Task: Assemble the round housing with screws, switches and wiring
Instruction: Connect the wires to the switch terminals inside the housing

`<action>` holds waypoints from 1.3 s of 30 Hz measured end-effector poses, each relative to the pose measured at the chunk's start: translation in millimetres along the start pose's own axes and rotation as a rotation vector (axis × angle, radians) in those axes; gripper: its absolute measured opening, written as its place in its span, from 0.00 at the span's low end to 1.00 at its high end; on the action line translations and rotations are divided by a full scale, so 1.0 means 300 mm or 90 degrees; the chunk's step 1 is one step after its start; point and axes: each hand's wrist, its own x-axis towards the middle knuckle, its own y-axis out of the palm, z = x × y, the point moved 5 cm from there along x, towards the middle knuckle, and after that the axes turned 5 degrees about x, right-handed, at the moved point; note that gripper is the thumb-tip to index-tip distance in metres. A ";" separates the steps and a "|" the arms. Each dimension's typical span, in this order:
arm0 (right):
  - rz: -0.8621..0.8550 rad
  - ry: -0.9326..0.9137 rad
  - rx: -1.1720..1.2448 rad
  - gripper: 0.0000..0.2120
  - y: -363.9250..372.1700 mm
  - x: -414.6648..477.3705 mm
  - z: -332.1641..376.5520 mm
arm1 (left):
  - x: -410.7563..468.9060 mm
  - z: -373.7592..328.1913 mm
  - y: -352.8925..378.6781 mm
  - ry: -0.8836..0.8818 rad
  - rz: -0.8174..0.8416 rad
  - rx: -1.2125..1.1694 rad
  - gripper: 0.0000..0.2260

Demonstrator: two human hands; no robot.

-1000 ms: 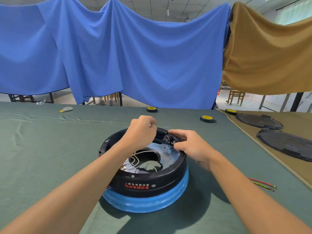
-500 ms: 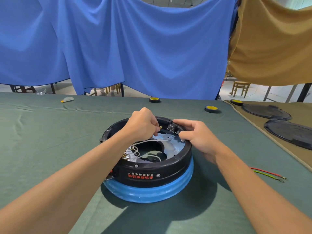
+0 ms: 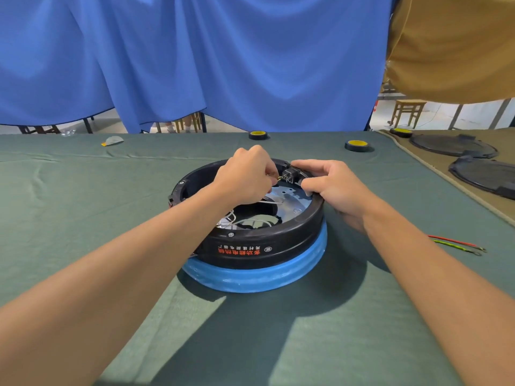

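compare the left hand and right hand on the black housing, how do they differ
The left hand is bunched over the opening of the round housing; the right hand straddles its far right rim. The left hand pinches a small brass-coloured tip; the right hand grips the rim, with thumb and forefinger either side of the black switch. Both hands meet at that switch on the far side of the housing.

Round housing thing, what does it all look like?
The round housing is a black, plastic-looking ring with red and white print on its near wall, lying flat on a blue ring. Inside show a shiny metal plate and white wires. The right hand grips its far rim; the left hand pinches a brass tip by a small black part there.
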 end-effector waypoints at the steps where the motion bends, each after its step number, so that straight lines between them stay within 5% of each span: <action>1: -0.002 0.000 0.002 0.25 0.001 0.000 -0.001 | 0.002 0.000 0.002 0.000 0.002 0.002 0.07; 28: 0.017 0.005 0.005 0.25 0.006 0.000 -0.011 | 0.049 -0.023 0.031 -0.004 -0.001 -0.044 0.05; 34: -0.003 -0.010 -0.011 0.24 0.004 -0.004 -0.002 | 0.025 -0.056 0.013 0.015 0.042 0.069 0.09; 39: -0.070 -0.008 -0.023 0.20 0.003 0.001 -0.011 | -0.039 -0.125 -0.030 0.033 -0.063 0.159 0.08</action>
